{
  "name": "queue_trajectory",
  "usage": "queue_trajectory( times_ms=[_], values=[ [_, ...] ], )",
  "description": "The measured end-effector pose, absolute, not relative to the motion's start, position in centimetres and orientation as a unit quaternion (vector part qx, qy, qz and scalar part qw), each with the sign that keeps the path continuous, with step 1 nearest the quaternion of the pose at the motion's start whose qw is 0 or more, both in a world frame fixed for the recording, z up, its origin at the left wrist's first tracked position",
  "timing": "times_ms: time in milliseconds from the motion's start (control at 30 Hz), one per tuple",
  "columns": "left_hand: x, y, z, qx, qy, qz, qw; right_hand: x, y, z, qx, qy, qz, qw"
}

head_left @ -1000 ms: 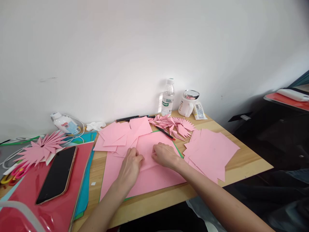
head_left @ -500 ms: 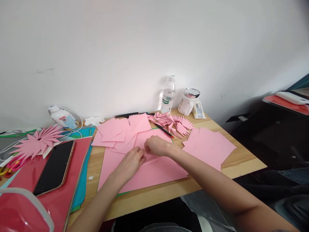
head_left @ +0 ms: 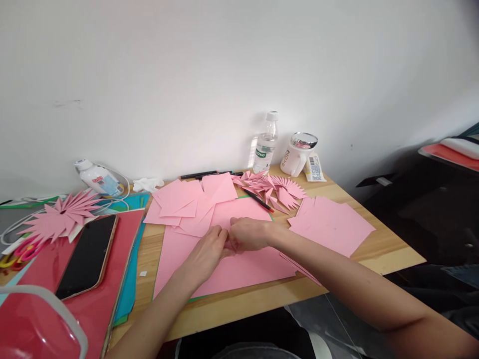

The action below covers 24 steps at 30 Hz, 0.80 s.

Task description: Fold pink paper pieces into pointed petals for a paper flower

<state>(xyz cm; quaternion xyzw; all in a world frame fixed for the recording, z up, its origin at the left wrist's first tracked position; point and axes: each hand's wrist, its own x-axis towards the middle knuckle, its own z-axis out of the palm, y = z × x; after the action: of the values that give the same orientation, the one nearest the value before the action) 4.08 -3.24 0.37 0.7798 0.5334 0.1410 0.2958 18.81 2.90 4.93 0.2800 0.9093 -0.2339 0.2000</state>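
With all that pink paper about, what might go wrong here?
The right arm passes close to the loose pink sheets and might scatter them. The pen lies near the right hand, which might brush it. The bottle stands behind the folded pink pieces; if knocked, it might topple onto them.

Lettering on the wall-side items: one label partly legible.
Clear plastic bottle with a white cap [head_left: 266, 144]: green label [head_left: 261, 154], white letters, "stbon" legible, start of the word cut off by the curve. White handled mug with a shiny silver lid [head_left: 294, 160]: sideways lettering, perhaps "OVE", first character unclear. White-and-yellow packet [head_left: 315, 168]: barcode, digits too small. Tilted white plastic bottle [head_left: 99, 178]: red lettering, unreadable.
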Motion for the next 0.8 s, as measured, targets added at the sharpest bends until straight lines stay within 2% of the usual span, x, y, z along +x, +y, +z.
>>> queue_trajectory(
  times_ms=[100,267,667,800],
  values=[
    [4.1,-3.1,0.4,0.788,0.534,0.127,0.279,18.8,3.0,5.1,0.246,0.917,-0.222,0.224],
    [4.3,-2.8,0.8,0.784,0.538,0.109,0.288,18.6,2.4,4.9,0.23,0.928,-0.204,0.213],
    [4.6,-2.9,1.8,0.786,0.551,0.067,0.273,20.3,2.0,4.8,0.299,0.899,-0.239,0.212],
    [5.9,-2.8,1.8,0.775,0.595,0.02,0.211,21.0,2.5,4.3,0.295,0.899,-0.245,0.214]
  ],
)
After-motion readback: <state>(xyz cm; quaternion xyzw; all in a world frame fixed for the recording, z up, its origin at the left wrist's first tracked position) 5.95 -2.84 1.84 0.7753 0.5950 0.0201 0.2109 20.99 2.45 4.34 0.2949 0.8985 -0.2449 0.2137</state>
